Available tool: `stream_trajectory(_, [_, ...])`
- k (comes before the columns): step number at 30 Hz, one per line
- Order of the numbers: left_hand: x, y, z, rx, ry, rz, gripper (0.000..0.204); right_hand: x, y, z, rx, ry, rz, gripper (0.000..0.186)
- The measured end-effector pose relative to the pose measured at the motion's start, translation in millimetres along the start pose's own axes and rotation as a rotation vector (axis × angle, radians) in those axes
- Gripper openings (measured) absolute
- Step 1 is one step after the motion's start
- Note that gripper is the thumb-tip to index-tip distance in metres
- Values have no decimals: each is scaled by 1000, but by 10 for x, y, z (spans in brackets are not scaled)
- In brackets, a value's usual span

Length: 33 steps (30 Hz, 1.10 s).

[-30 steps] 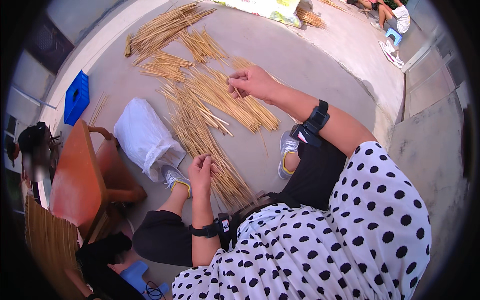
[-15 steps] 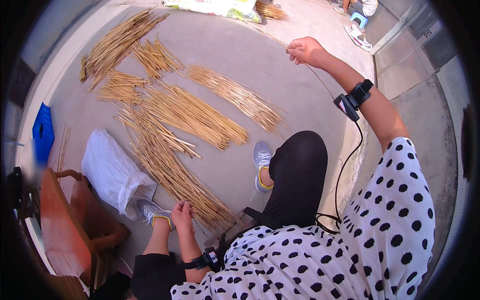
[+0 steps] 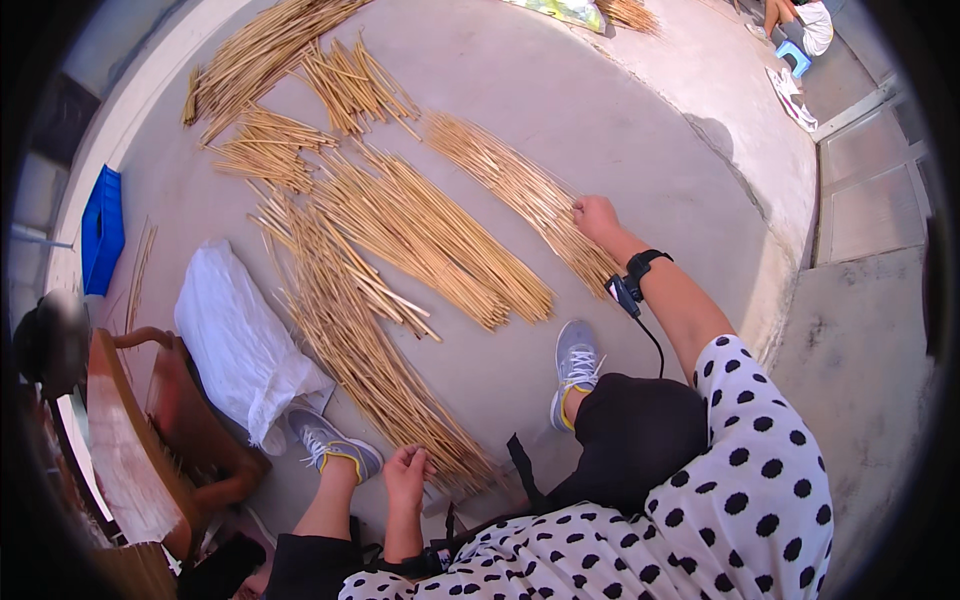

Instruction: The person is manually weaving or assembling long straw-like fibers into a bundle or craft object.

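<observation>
One blue crate [image 3: 102,232] stands at far left, above one brown chair [image 3: 128,440]; one white sack [image 3: 235,335] lies beside them. Six piles of stalks spread over the floor [image 3: 640,140]: one long pile [image 3: 275,50] at the top, two short piles [image 3: 355,88] below it, then the front pile [image 3: 370,345]. Near that pile's lower end is the left hand [image 3: 406,474], fingers curled; I cannot tell whether its grip holds a stalk. Next come the middle pile [image 3: 430,235] and the right-hand pile [image 3: 515,195], where the right hand [image 3: 597,217] sits at the edge, fingers bent, its grip unclear. Farther right is one blue stool [image 3: 793,57].
</observation>
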<state>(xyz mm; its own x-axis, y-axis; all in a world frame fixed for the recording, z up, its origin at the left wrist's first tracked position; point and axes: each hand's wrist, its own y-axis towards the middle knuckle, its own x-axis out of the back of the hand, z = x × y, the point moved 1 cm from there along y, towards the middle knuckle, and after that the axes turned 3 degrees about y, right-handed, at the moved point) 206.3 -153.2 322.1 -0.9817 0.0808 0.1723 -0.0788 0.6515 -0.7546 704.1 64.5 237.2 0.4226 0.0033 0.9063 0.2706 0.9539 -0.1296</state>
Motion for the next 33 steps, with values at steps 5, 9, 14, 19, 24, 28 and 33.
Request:
stream_trajectory(5, [-115, 118, -65, 9, 29, 28, 14, 30, 371, -4, -50, 71, -159, 29])
stream_trajectory(9, [-6, -20, -53, -52, 40, 14, 16, 492, 251, 245, -59, 272, -252, 36])
stream_trajectory(14, [153, -353, -279, -172, 66, -72, 18, 1738, -275, 846, -39, 795, -329, 37])
stream_trajectory(19, [426, -942, -935, -551, -126, -118, 18, 3019, -1481, 1655, 334, 1195, -279, 26])
stream_trajectory(24, [708, -1833, -1688, -1270, -292, -133, 26, 3849, -2944, 2186, 1097, 1232, 25, 29])
stream_trajectory(28, [998, -2449, -1858, -1752, -306, -65, 38, 4067, -3956, 2619, 1433, 957, -125, 34])
stream_trajectory(33, [1237, -3042, -1767, -1635, -918, 436, 37, 4665, -4764, 2852, 1439, 385, 30, 54])
